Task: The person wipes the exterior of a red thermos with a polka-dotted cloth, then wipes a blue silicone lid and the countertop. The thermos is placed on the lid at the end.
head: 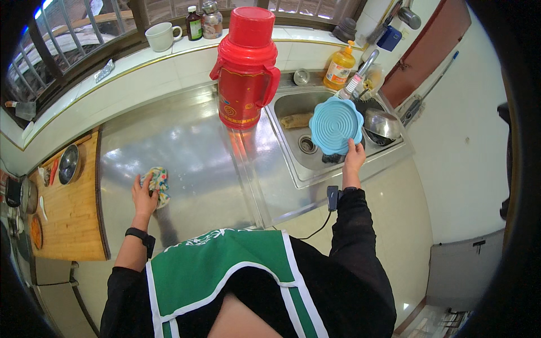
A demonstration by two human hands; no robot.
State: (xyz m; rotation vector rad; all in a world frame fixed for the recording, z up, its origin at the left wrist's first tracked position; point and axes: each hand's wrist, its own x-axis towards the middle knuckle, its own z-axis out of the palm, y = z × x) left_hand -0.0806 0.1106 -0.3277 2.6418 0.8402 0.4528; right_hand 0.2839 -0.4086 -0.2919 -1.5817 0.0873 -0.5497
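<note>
My right hand [354, 159] grips the lower rim of a light-blue scalloped mat or lid [336, 124] with concentric rings. It is held over the stainless steel sink [291, 171], partly covering the basin. At the left, my left hand [145, 196] rests on a colourful patterned cloth [158, 186], its fingers bent over it. The cloth lies on the stainless steel counter [203, 169], where a few water drops show beside it. Inside the sink, a brown cylindrical thing [296, 121] lies near the drain [307, 144].
A tall red thermos flask [245, 76] stands behind, between counter and sink. Yellow pump-bottle soap [339, 67] is beside the faucet [359, 74]. A metal bowl [381, 123] sits at the sink's right. On the left, a wooden board [72, 211] bears another bowl [69, 164]. A white mug [161, 36] occupies the sill.
</note>
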